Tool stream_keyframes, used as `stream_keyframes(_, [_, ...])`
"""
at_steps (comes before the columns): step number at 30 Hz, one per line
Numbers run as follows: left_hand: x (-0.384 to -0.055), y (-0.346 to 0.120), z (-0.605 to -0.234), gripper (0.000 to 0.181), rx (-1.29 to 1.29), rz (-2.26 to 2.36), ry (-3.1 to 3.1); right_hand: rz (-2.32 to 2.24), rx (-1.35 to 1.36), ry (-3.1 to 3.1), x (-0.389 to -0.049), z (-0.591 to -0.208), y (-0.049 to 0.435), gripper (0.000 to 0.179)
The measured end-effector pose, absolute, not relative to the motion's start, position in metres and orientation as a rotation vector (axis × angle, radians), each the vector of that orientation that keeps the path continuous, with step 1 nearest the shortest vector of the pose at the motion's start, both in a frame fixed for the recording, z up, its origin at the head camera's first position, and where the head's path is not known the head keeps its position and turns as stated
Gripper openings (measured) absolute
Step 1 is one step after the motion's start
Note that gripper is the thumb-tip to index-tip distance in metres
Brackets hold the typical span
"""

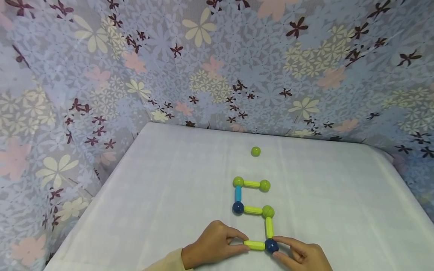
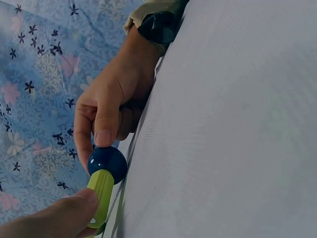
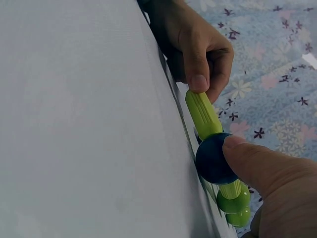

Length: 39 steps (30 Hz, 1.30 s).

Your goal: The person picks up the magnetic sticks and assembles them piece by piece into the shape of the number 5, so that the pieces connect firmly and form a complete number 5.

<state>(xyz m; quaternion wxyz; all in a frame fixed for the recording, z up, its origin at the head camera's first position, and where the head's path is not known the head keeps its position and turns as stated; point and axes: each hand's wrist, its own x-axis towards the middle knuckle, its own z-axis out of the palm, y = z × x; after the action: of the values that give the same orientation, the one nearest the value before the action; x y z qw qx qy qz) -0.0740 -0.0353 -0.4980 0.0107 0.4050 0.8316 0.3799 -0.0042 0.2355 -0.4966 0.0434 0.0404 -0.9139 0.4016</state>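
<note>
On the white table lies a chain of rods and balls shaped like an S or a 5. My left hand (image 1: pixel 217 242) pinches the free end of the lowest yellow-green rod (image 1: pixel 255 245) between thumb and forefinger. At that rod's other end sits a dark blue ball (image 1: pixel 271 245), which my right hand (image 1: pixel 303 256) pinches from the right. Above the ball an upright yellow-green rod (image 1: pixel 269 227) leads to a green ball (image 1: pixel 268 211). In the right wrist view the right thumb presses on the blue ball (image 3: pixel 216 158), with the rod (image 3: pixel 203 115) touching it.
Farther up the chain are another dark blue ball (image 1: pixel 238 207), a light blue rod (image 1: pixel 238 194) and green balls (image 1: pixel 238 181) joined by a short rod (image 1: pixel 251 184). A loose green ball (image 1: pixel 255 151) lies near the table's back edge. Flowered cloth (image 1: pixel 203 67) hangs behind the table.
</note>
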Motion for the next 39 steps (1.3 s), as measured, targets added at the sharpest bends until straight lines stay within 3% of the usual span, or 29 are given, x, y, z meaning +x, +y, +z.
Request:
stream_keyframes(12, [-0.076,-0.039,-0.5,0.026,1.243,1.245,2.576,1.25,0.14,-2.771,-0.003,-0.499,0.237,0.029])
stream_keyframes(22, [-0.104,-0.063,-0.491,0.032,1.007,1.553,2.444,1.305,0.16,-2.823,-0.003,-0.494,0.24,0.027])
stream_keyframes(31, [-0.181,-0.053,-0.443,0.03,0.834,1.539,2.58,1.302,0.214,-2.793,-0.003,-0.493,0.244,0.027])
stream_keyframes(39, [-0.264,-0.002,-0.404,0.024,0.984,1.148,2.729,1.397,0.222,-2.82,-0.004,-0.49,0.246,0.028])
